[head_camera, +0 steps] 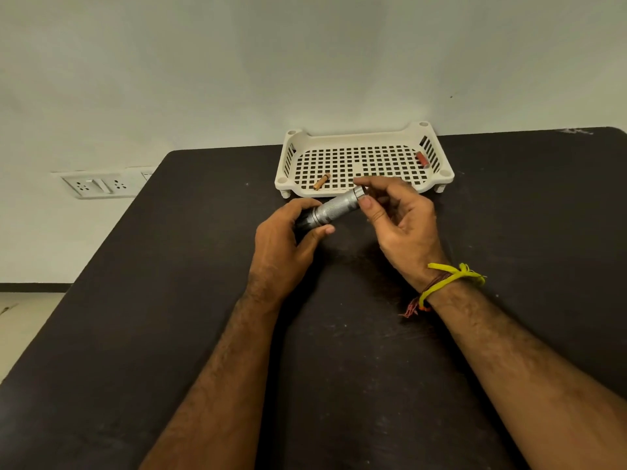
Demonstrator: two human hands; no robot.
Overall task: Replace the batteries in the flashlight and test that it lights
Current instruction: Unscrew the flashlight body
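Head view: just before the tray (pixel 364 136), my left hand (pixel 283 242) grips the flashlight (pixel 334 209) head, my right hand (pixel 400 218) pinches its tail cap.

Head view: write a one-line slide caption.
Left hand grips a silver flashlight while right hand pinches its tail end, before a white basket holding two batteries.

No readable text, label, brand, number or sign was found anywhere in view. The flashlight (pixel 334 209) showed only knurled metal, no marking legible. The two batteries in the tray (pixel 359 139) were too small to read: one tan (pixel 321 181), one red (pixel 422 159). The wall socket plate (pixel 98 186) bore no lettering that could be made out.
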